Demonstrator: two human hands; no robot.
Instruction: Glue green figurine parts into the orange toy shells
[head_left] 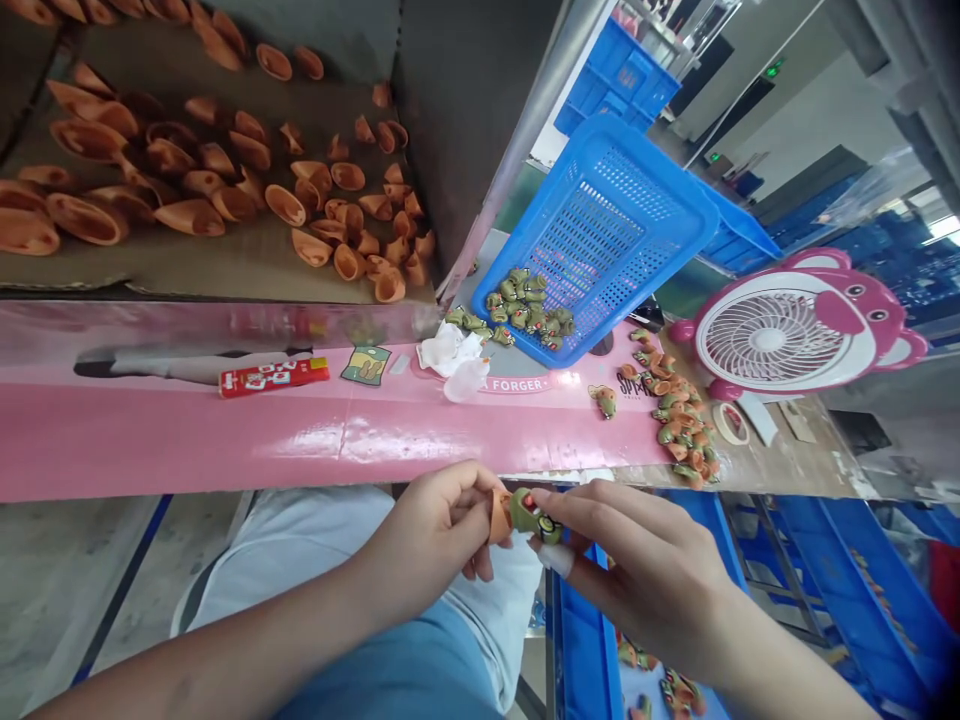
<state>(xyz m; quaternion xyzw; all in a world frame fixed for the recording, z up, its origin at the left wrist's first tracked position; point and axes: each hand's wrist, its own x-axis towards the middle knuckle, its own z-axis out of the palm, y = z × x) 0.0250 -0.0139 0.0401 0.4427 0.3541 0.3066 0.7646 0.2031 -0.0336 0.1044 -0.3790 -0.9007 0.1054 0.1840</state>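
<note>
Close to my body, just off the table's front edge, both hands meet over small painted parts. My left hand (pixel 442 525) pinches an orange cone-shaped piece (pixel 500 517), hollow like a little hood. From the right, my right hand (pixel 637 545) grips a small green figurine head (pixel 531 515) with painted eyes and a red patch. The head's left end touches the orange piece's open side; how far it sits inside I cannot tell. White covers wrap the right thumb and at least one fingertip.
A cardboard box (pixel 247 270) of orange cones stands back left. A blue basket (pixel 645 250) holds green heads. Joined pieces (pixel 679 420) are heaped at right beside a pink fan (pixel 787 325). A red tube (pixel 274 377) and crumpled white plastic (pixel 454 355) lie on the pink table (pixel 262 440).
</note>
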